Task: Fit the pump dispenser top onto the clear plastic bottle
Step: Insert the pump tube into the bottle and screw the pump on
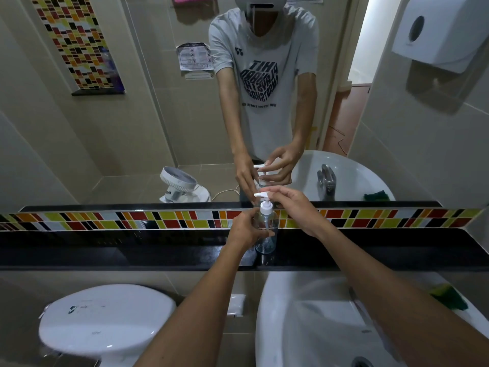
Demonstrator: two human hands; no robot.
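A clear plastic bottle (266,242) stands upright on the black ledge (132,255) below the mirror. My left hand (244,229) is wrapped around its left side at mid-height. The white pump dispenser top (265,206) sits in the bottle's neck, its thin tube reaching down inside and its nozzle pointing left. My right hand (293,207) pinches the pump head from the right with fingertips. I cannot tell whether the collar is screwed down. The mirror repeats both hands and the bottle.
A white sink (304,321) lies under my right arm, with a green sponge (448,300) on its right rim. A white toilet lid (105,319) is at lower left. A coloured tile strip (105,221) backs the ledge. A paper dispenser (439,33) hangs at upper right.
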